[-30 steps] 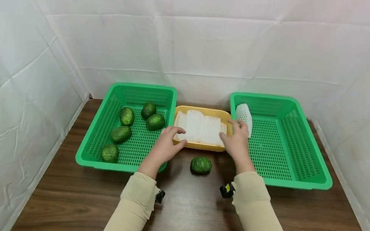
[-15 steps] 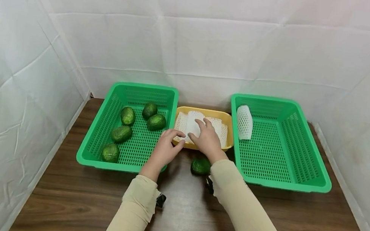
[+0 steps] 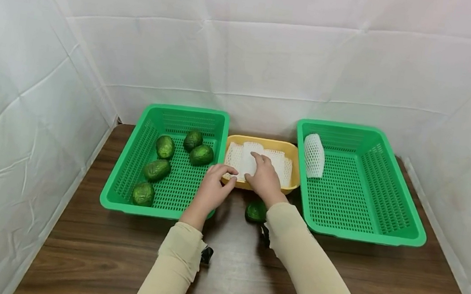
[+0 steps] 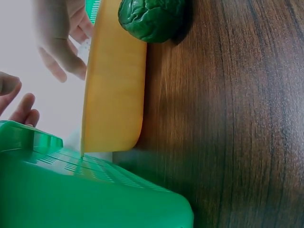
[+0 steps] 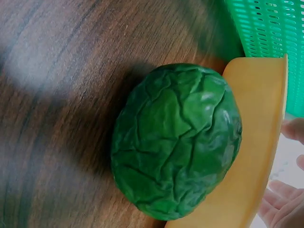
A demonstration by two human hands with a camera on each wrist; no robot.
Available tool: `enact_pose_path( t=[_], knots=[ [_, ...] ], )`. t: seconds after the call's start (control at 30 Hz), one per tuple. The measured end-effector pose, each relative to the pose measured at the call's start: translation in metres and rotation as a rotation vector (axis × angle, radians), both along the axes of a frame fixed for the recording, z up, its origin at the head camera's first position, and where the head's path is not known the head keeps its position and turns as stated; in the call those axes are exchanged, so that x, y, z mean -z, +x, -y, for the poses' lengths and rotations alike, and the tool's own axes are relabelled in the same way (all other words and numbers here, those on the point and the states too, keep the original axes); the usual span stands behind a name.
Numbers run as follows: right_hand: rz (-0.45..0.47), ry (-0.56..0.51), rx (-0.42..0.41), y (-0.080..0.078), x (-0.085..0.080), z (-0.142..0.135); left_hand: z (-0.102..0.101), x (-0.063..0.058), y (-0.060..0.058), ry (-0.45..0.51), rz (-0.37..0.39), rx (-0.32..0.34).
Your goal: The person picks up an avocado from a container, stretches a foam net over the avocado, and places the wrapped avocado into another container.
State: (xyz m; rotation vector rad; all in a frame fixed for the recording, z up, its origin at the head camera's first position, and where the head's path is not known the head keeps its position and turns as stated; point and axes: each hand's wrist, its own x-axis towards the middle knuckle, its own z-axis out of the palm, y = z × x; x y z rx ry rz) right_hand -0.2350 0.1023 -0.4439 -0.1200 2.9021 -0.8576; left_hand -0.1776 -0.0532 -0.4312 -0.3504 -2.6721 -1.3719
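Observation:
A yellow basket [image 3: 294, 186] holds several white foam net sleeves [image 3: 277, 159]. My right hand [image 3: 266, 178] is over the middle of it, thumb and fingers spread apart at the upright white sleeve [image 3: 249, 160]. My left hand [image 3: 212, 187] hovers at the basket's front left corner, thumb and fingers apart with nothing between them. One wrinkled green avocado-like fruit [image 3: 255, 212] lies on the table before the basket, partly covered by my right wrist; the right wrist view shows this fruit [image 5: 178, 142] large and close.
At the left, a green basket [image 3: 158, 212] contains several more green fruits [image 3: 156, 170]. Another green basket [image 3: 360, 235] stands at the right, with one white foam sleeve [image 3: 314, 156] leaning at its left wall. White sheeting surrounds the brown wooden table [image 3: 219, 290].
My right hand has moved left from the right end of the yellow basket to its middle, over the white sleeves. The left hand has stayed nearly still.

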Motion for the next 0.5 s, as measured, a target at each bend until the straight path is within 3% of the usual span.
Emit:
enact_pose_path(
  t=[0.3, 0.4, 0.5],
  knots=[
    [-0.056, -0.101, 0.062, 0.0, -0.003, -0.013, 0.0, 0.002, -0.002, 0.007, 0.018, -0.001],
    [-0.071, -0.217, 0.114, 0.002, -0.009, -0.019, 0.0, 0.002, -0.002, 0.021, 0.028, 0.002],
    [-0.075, -0.404, 0.173, 0.006, -0.016, -0.023, 0.0, 0.001, -0.002, 0.031, 0.031, 0.002]
  ],
)
